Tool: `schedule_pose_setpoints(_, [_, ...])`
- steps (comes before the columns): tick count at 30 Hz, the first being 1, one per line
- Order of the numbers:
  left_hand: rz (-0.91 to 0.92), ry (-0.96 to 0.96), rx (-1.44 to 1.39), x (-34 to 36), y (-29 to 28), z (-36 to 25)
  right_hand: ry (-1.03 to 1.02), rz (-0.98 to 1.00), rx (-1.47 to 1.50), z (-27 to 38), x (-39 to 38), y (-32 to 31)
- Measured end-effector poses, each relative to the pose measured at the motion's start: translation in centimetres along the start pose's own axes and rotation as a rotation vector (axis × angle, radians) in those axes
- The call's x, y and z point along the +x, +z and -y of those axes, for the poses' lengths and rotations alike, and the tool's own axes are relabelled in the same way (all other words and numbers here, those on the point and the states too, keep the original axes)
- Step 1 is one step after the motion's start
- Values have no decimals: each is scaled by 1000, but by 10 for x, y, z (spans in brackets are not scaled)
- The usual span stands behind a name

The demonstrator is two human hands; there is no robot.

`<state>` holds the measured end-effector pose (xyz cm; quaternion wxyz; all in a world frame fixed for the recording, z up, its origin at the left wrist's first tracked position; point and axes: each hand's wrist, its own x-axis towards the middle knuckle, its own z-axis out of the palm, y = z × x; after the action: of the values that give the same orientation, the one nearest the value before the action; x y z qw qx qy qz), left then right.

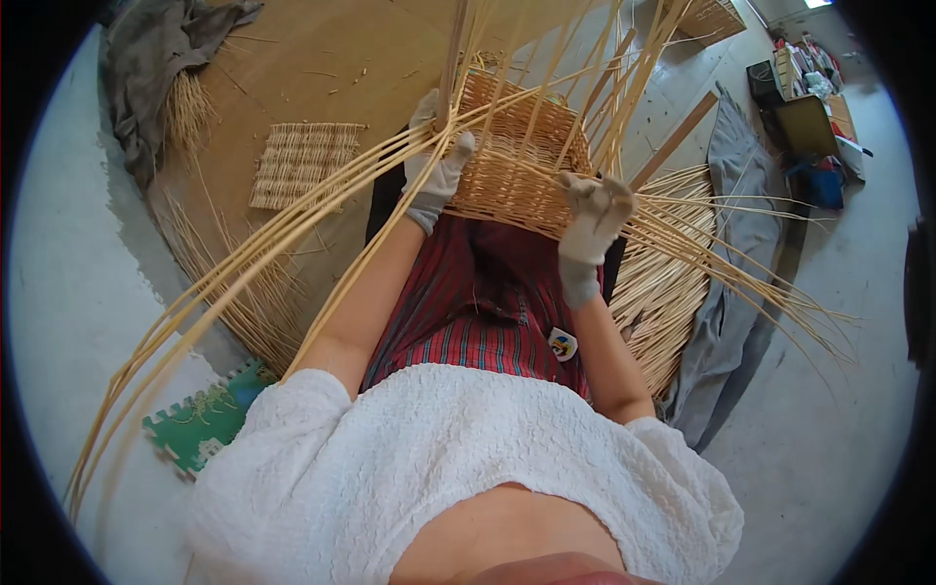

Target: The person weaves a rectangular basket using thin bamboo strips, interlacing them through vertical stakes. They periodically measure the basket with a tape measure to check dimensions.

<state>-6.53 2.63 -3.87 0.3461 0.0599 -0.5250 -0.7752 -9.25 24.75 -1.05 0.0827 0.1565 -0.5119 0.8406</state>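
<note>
From the head view, here's the basket, right between the two gloved hands and just beyond the lap, its mouth facing up and away. Its long side runs left to right, dipping a little towards the right, and neither hand is clearly nearer: each is at one end.

At the left end, the left hand is closed, thumb on the near side, gripping the long canes where they meet the corner; they sweep out past the left forearm.

Over on the right, the right hand is at the near corner, fingers bent inward, not spread. I can't tell whether it pinches a strand or only rests there. More loose ends fan out to its right, and upright stakes rise from the weave.
</note>
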Motion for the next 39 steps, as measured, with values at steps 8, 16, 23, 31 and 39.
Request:
schedule_pose_setpoints(8, [277,299,828,-52,43,-44,353,-135,-321,47,13,-8])
schedule_pose_setpoints(16, [450,-395,1020,2,88,-30,-352,241,-1143,55,127,87])
schedule_pose_setpoints(23, [179,-1,1076,-23,85,-52,-117,-95,-297,52,33,-38])
schedule_pose_setpoints(31, [749,125,1502,-50,162,-27,-501,55,-1740,111,119,1])
schedule_pose_setpoints(39, [709,188,1159,-47,131,-66,-237,300,-718,228,91,-16])
